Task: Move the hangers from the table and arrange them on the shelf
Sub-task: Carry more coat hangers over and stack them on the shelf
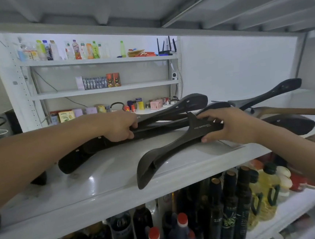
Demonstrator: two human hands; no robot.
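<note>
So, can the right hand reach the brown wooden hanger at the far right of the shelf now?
Probably not yet: the right hand grips a dark hanger. The wooden hanger lies close to its right, with nothing between them, so it looks reachable once freed.

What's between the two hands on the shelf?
Head view: between the left hand and right hand lie only crossed arms of the dark plastic hangers each hand grips, on the white glossy shelf.

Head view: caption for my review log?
Left hand and right hand each grip a dark hanger on the white shelf.
</note>
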